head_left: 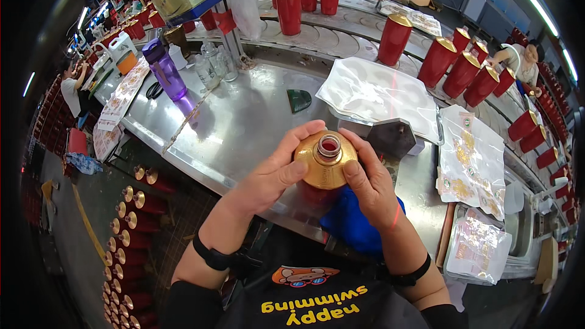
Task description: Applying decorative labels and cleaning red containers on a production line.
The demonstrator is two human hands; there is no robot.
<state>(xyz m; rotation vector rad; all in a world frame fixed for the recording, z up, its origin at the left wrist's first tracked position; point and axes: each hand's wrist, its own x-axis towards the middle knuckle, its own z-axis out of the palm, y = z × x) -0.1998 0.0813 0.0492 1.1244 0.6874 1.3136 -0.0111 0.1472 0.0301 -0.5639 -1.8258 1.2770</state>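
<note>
I hold a red bottle with a gold domed shoulder and open neck (326, 161) upright close to my chest, seen from above. My left hand (277, 173) wraps its left side with the thumb on the gold shoulder. My right hand (372, 186) grips its right side, fingers on the gold rim. A blue cloth (353, 222) lies under my right hand at the edge of the steel table (244, 122).
A dark hexagonal block (396, 137) and a stack of clear plastic bags (375, 94) lie beyond the bottle. Printed sheets (472, 161) sit at the right. Red gold-topped bottles (460, 67) line the conveyor behind; more lie in a crate (128, 219) lower left. A purple water bottle (166, 70) stands far left. Other people work along the line.
</note>
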